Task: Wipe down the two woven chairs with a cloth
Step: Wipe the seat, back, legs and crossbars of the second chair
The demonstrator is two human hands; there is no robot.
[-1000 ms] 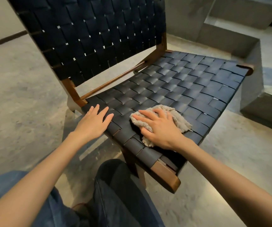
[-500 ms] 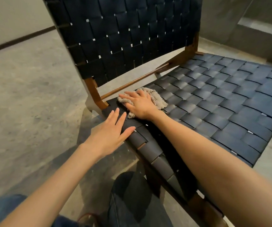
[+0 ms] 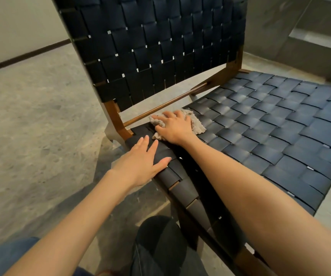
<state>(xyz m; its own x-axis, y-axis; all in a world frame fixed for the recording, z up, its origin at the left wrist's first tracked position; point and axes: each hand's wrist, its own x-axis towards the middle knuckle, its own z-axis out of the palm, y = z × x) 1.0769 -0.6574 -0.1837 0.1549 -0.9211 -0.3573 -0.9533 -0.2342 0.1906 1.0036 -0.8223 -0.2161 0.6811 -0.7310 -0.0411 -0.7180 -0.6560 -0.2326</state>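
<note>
Head view: woven chair [image 3: 270, 126], dark straps, wooden frame.
Right hand [image 3: 173, 127]: fingers spread, pressing the cloth [image 3: 197, 126] flat at the seat's back corner.
Left hand [image 3: 140, 162]: flat, fingers wide, resting on the seat edge just beside.

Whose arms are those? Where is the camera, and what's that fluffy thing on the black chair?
Those are a person's two bare arms; there is no machine here. The camera sits on the person's head and looks down, so you see what they see. The right hand presses a fluffy grey cloth onto the seat of a black woven chair, near its back corner, to wipe it. The left hand lies flat on the seat's edge and holds nothing. Underneath is a grey floor.
</note>
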